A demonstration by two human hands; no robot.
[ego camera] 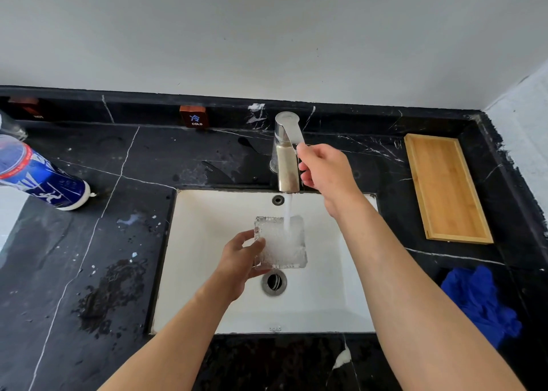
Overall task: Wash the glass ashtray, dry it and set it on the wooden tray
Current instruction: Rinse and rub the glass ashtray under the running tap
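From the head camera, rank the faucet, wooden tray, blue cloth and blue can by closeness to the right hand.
1. Faucet: right hand on its lever.
2. Wooden tray: right, on counter.
3. Blue cloth: near right.
4. Blue can: far left.

Black marble counter with a white sink

Wooden tray at three o'clock, blue cloth at four, blue-and-white tube lying at nine, faucet at twelve.

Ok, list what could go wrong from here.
1. The left hand holds the wet ashtray by one edge only; under the water it could slip and hit the sink.
2. The stream lands in the ashtray, so it may splash onto the counter.
3. The tray sits on the far right; carried undried, the ashtray would likely drip on it.
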